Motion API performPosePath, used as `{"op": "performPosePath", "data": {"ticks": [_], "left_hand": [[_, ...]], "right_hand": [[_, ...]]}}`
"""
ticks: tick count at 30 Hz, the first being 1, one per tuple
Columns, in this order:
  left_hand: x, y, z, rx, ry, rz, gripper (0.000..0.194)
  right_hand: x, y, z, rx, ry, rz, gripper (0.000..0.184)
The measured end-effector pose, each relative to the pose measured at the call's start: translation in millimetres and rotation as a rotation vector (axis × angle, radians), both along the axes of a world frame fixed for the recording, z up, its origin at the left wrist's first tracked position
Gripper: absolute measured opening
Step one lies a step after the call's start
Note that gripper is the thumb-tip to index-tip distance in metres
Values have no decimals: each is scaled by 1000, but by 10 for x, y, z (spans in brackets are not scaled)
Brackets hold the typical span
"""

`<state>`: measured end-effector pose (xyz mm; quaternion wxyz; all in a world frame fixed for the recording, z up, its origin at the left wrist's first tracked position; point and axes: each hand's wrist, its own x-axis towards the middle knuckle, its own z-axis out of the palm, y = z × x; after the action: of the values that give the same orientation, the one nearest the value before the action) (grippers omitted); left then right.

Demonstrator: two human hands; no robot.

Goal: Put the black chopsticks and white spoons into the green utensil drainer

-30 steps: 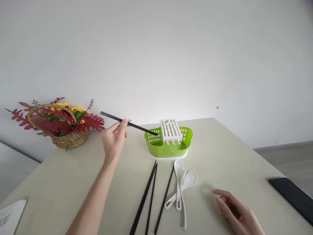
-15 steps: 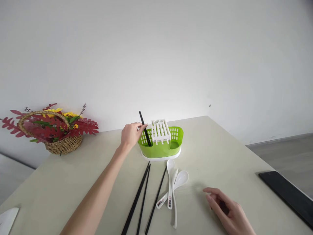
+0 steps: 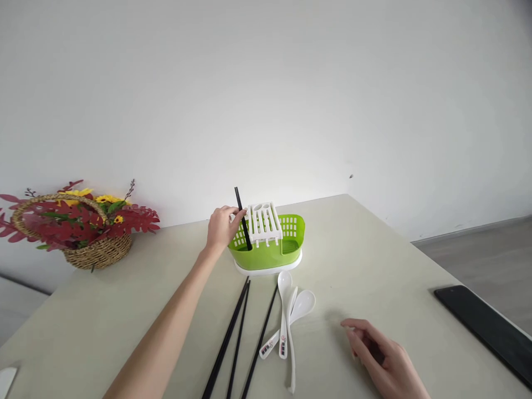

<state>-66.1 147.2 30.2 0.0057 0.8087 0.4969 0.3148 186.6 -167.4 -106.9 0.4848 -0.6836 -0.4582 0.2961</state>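
Black chopsticks [image 3: 243, 224] stand nearly upright in the left end of a green utensil basket [image 3: 266, 259], pinched near their upper part by my left hand [image 3: 222, 226]. A white slotted rack [image 3: 265, 223] spans the basket's middle. Over the table at lower right, my right hand [image 3: 380, 354] is empty, its fingers loosely bent and the thumb apart from the index finger. Between the hands lie several white spoons [image 3: 305, 303], crossed over one another. Further black chopsticks [image 3: 236, 339] lie to their left, pointing toward the basket.
A wicker basket of artificial flowers [image 3: 97, 252] stands at the left near the wall. A black phone [image 3: 482, 327] rests along the table's right edge. Part of a white object [image 3: 6, 381] shows at the lower left corner. The wall rises right behind the table [image 3: 353, 260].
The view has shifted slightly, so things sit a little further left. The held chopsticks now stand a bit more upright in the basket. My right hand has barely moved.
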Motion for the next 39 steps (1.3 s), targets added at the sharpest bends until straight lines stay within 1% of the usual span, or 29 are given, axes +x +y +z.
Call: {"op": "performPosePath", "data": {"ticks": [4,8,10,12,14,16,18,20,22,24,26,27,30,33,37,39], "left_hand": [[14,57,-66,-9,-31,-11,47],[13,23,-62,-16,-117,-55,43],[-6,-50,-43,24,-218,-55,40],[-54,-156,-39,66,-367,-16,37],[-138,-275,-78,70,-540,35,36],[-261,-392,-178,18,-715,95,35],[-408,-507,-335,-88,-859,177,36],[-553,-639,-521,-223,-946,263,32],[-674,-805,-691,-368,-982,311,28],[-757,-1000,-802,-513,-955,325,29],[-804,-1199,-841,-611,-826,326,36],[-817,-1292,-840,-634,-755,310,39],[-838,-1527,-821,-644,-547,195,44],[-868,-1700,-873,-633,-370,69,39],[-937,-1839,-1009,-577,-261,-8,31],[-961,-1871,-1043,-566,-237,-31,29]], "right_hand": [[-15,4,10,9,-14,-13,47],[-31,3,19,15,-19,-32,46],[-33,0,20,6,-16,-40,45],[-29,-3,19,-11,-6,-30,43],[-23,-6,16,-22,5,-18,42],[-17,-8,11,-27,8,-19,42],[-17,-13,3,-33,0,-25,42],[-20,-19,-8,-38,-15,-35,43],[-18,-27,-26,-42,-34,-41,44],[3,-34,-53,-51,-52,-28,44],[48,-38,-94,-64,-74,2,42],[79,-39,-120,-73,-88,22,42],[176,-39,-205,-104,-141,80,42],[226,-48,-259,-117,-173,93,42],[227,-70,-261,-120,-183,62,41],[233,-79,-256,-124,-186,67,41]]}}
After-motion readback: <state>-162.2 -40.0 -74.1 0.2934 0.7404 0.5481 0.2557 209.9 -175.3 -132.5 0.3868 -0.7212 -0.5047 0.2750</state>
